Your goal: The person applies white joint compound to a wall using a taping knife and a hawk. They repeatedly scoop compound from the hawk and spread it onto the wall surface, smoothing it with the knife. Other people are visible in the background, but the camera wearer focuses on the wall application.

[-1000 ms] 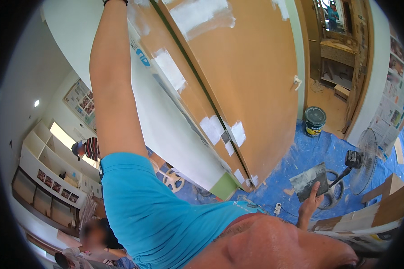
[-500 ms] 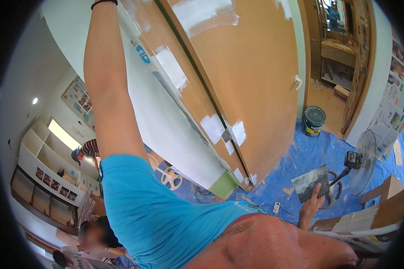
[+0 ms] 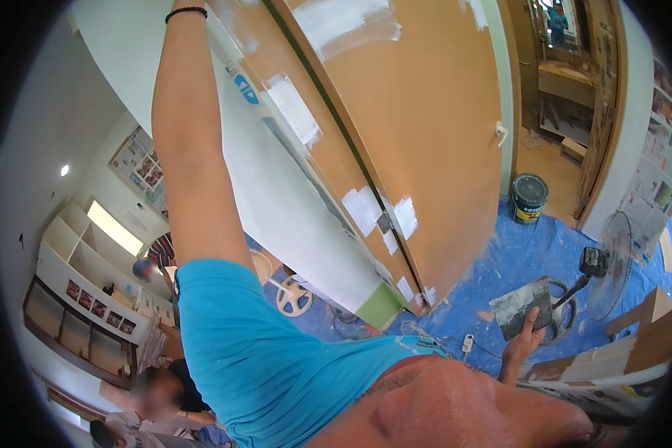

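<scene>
Head view: right hand (image 3: 524, 343) held rectangular putty board (image 3: 523, 306), fingers closed on its lower edge, thumb across smeared dark face; board showed in front of pedestal fan (image 3: 594, 261) and blue floor sheeting (image 3: 470, 272); left forearm (image 3: 185, 142), black bracelet (image 3: 185, 12) at wrist, rose beyond top edge; could not tell left fingers' state; brown door (image 3: 433, 149) bore white filler patches (image 3: 405, 217).

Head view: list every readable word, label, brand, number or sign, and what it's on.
Wording left unquoted; print locations only:
Bucket: pale lettering and yellow label, unquoted.
Pale strip: blue mark and dark lettering, unquoted.
Blue shirt: pale print, too blurred.
Newsprint, right: too small.
Poster, left: too small.
Gray plate in right hand: no print visible.
</scene>
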{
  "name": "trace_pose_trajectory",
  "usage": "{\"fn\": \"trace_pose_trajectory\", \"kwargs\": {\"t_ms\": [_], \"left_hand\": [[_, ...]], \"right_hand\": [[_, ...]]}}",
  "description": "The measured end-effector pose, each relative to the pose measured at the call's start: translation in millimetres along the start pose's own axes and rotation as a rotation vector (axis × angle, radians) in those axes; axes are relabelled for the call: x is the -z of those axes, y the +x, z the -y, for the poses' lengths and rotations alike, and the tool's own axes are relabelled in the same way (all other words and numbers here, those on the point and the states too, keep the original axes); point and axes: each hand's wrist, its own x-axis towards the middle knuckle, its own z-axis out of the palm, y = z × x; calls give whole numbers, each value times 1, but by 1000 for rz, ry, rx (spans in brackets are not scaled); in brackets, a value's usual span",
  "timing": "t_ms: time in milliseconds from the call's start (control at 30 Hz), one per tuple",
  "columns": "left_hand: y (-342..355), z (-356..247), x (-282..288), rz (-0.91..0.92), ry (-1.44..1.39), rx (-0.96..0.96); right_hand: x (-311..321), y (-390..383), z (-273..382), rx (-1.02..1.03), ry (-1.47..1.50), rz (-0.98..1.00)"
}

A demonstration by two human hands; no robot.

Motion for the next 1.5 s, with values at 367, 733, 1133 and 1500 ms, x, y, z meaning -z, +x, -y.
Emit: {"fn": "trace_pose_trajectory", "kwargs": {"t_ms": [367, 733, 1133, 1500], "left_hand": [[15, -7, -29, -36, 310, -206], [5, -47, -31, 33, 281, 107], [-290, -122, 115, 234, -75, 11], [-647, -257, 149, 1218, -1057, 49]], "right_hand": [[8, -13, 2, -12, -19, -108], [8, -6, -4, -14, -39, -112], [-8, -7, 3, -324, 429, -14], [-24, -13, -2, -762, 855, 269]]}}
